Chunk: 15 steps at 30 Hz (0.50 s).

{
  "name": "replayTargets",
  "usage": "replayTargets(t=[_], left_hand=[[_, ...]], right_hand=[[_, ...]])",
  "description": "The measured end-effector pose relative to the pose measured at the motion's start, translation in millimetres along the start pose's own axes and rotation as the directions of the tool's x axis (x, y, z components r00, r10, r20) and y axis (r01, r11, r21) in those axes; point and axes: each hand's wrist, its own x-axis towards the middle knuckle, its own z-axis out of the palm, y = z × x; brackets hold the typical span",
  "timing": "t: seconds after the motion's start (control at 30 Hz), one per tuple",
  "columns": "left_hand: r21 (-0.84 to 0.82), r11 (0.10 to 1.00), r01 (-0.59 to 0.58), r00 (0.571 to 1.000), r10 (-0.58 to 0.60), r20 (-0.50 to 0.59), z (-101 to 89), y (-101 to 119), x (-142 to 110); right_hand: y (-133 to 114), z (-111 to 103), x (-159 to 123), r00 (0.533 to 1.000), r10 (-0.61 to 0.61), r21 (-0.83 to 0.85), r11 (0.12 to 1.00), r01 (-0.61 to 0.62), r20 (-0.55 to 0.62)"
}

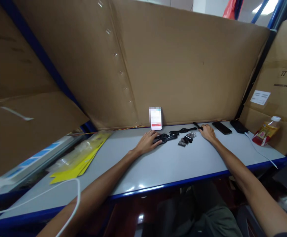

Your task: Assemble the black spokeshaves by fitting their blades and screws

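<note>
My left hand lies on the tabletop at the left end of a small pile of black spokeshave bodies, its thumb and fingers closed around that end. My right hand grips one end of another black spokeshave body, which points up and left toward the cardboard. Between the hands, a single black spokeshave body lies flat. Just in front of it is a loose heap of grey metal blades and small dark parts. Details of the small parts are too fine to make out.
A lit phone leans on the cardboard wall. To the right are a dark phone, a black power bank with a white cable, and a bottle. Yellow sheets and clear plastic lie left; a white cable crosses my left forearm.
</note>
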Motion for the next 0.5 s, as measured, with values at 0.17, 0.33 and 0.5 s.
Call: replayTargets(t=[0.17,0.33,0.5], left_hand=[[-0.015,0.999,-0.030,0.999,0.031,0.036,6.0,-4.9,1.5],[-0.027,0.999,-0.047,0.998,0.048,0.043,9.5,-8.4,2.3],[-0.039,0.996,-0.080,0.996,0.081,0.045,12.9,-10.6,3.2]], right_hand=[[7.8,1.7,-1.1,0.999,0.048,-0.008,0.999,-0.048,-0.024],[10.0,2.0,-0.7,0.993,0.114,-0.013,0.993,-0.114,-0.015],[7.0,2.3,1.0,0.985,0.171,-0.024,0.985,-0.171,-0.015]])
